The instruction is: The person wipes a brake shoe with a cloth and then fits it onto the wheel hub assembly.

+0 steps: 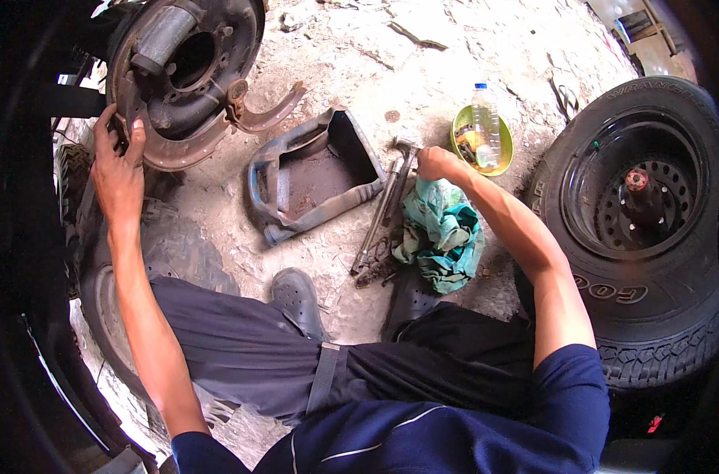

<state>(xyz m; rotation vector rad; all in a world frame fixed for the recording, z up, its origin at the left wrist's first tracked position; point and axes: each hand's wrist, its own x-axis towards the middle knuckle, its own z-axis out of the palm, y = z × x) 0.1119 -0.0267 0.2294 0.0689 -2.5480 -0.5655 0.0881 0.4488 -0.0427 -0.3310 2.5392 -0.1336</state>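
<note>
Rough ground (pixel 336 47) bears a bowl (pixel 495 170), bottle (pixel 486 126) inside, near the right hand (pixel 440 164).

Vehicle repair workshop: exposed brake assembly (pixel 217 93), loose wheel (pixel 603 188), metal tools (pixel 378 213), rough ground (pixel 351 55).

Left fisheye of the head pair, looking steeply down over the person's torso (pixel 375 438) at 6 o'clock; upright, close range. Left hand (pixel 119 178) between 9 and 10, right hand (pixel 442 164) between 1 and 2, wheel (pixel 612 189) at 3, bright ground (pixel 351 47) at 12. Dark corners.
</note>
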